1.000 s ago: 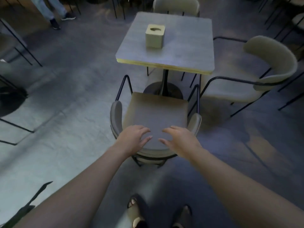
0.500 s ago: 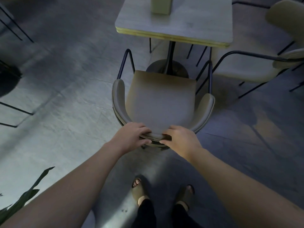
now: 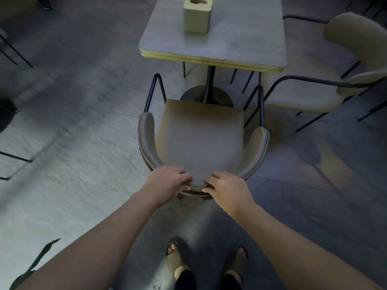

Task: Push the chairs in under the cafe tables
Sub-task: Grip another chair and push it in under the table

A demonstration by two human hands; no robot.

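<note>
A dark green leaf (image 3: 35,266) is seen at the far lower left of the chair (image 3: 201,141), over the pale stone floor (image 3: 69,168). The chair is found in the middle, its seat facing the table (image 3: 213,32), with the front edge of the seat short of the table's near edge and just before the round pedestal base (image 3: 206,95). The curved backrest (image 3: 198,183) is gripped from behind by both hands. The left hand (image 3: 167,182) is laid on the left of the backrest's middle, its fingers (image 3: 182,174) closed over the top edge. The right hand (image 3: 227,188) is set just beside it, its fingers (image 3: 213,178) curled around the same edge. A tan tissue box (image 3: 196,14) is carried on the table beyond the chair. Two sandalled feet (image 3: 176,260) are placed on the floor below the chair. A second chair (image 3: 326,88) is seen to the right of the chair, pulled out and angled beside the table.
</note>
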